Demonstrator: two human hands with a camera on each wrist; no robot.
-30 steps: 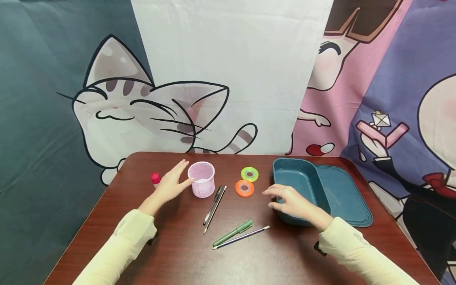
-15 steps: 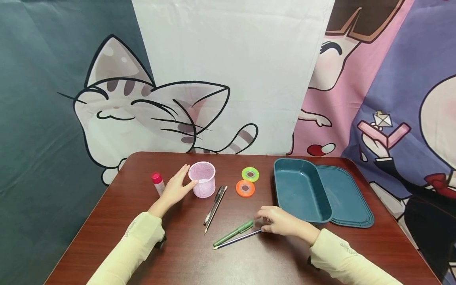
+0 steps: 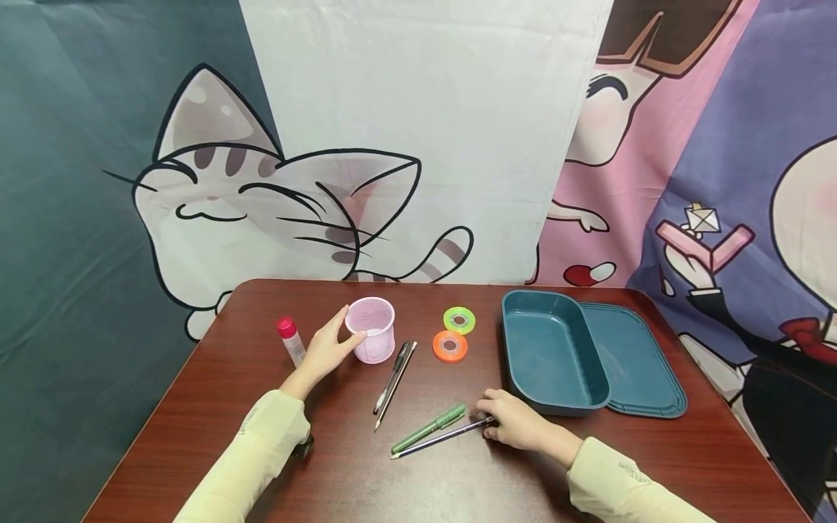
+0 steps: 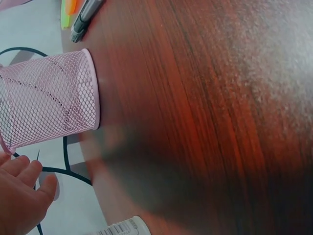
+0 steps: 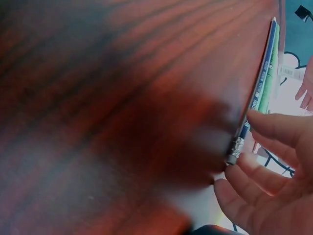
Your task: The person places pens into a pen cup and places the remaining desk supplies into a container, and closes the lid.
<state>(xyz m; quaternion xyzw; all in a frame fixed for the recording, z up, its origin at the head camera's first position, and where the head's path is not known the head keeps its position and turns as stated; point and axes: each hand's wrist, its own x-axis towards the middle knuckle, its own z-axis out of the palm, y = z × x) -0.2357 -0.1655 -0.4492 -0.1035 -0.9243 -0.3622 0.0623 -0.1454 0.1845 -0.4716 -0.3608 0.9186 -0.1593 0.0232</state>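
Observation:
My left hand point(image 3: 325, 350) is at the left side of a pink mesh pen cup point(image 3: 373, 345), thumb in front and the other fingers loosely extended by its rim. In the left wrist view the fingers are beside the upright cup's rim, not wrapped round it. My right hand point(image 3: 513, 420) has its fingers curled about the eraser end of a dark blue pencil point(image 3: 439, 440). In the right wrist view this pencil point(image 5: 264, 68) passes between thumb and fingers, still lying on the table. A green pen point(image 3: 428, 428) lies along it.
A black pen point(image 3: 391, 378) and another pencil point(image 3: 395, 386) lie below the cup. A glue stick point(image 3: 291, 341) with a red cap is left of my left hand. Green point(image 3: 459, 319) and orange point(image 3: 450, 346) tape rolls lie mid-table. A teal box point(image 3: 556, 352) and lid point(image 3: 634, 359) are right.
My right hand has moved from the teal box down to the pencil's end and closed its fingers about it. My left hand has shifted slightly right and down beside the cup.

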